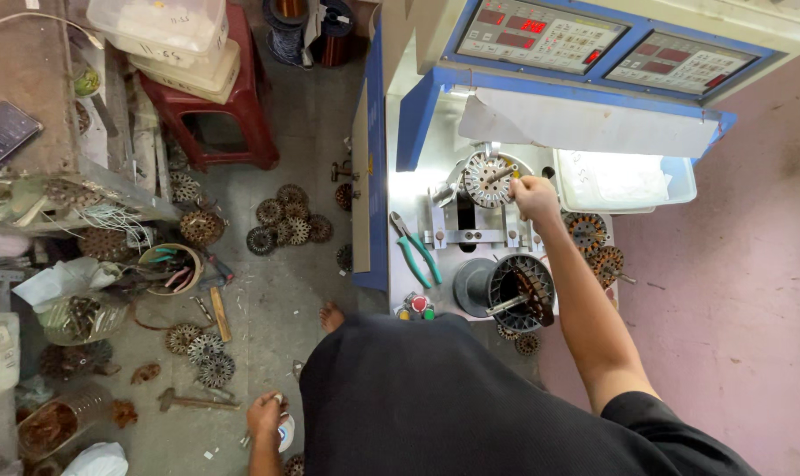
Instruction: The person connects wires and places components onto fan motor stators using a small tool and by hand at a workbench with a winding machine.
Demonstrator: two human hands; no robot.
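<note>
My right hand point(534, 196) is stretched out to a round toothed stator core point(486, 179) mounted upright on the winding machine point(471, 132), with fingers closed at its right edge. Down low beside my leg, my left hand point(266, 414) grips a small white round object, perhaps a tape roll point(286, 432), close to the floor. A black cylindrical holder point(516, 286) with a dark bar across it sits on the machine's table in front of me. Green-handled pliers point(415, 249) lie to its left.
Several wound stators point(287, 220) lie on the concrete floor. A red stool point(232, 106) carries white plastic boxes. A cluttered bench point(29, 132) is at left. A white tub point(625, 181) and more stators point(594, 242) sit right of the machine.
</note>
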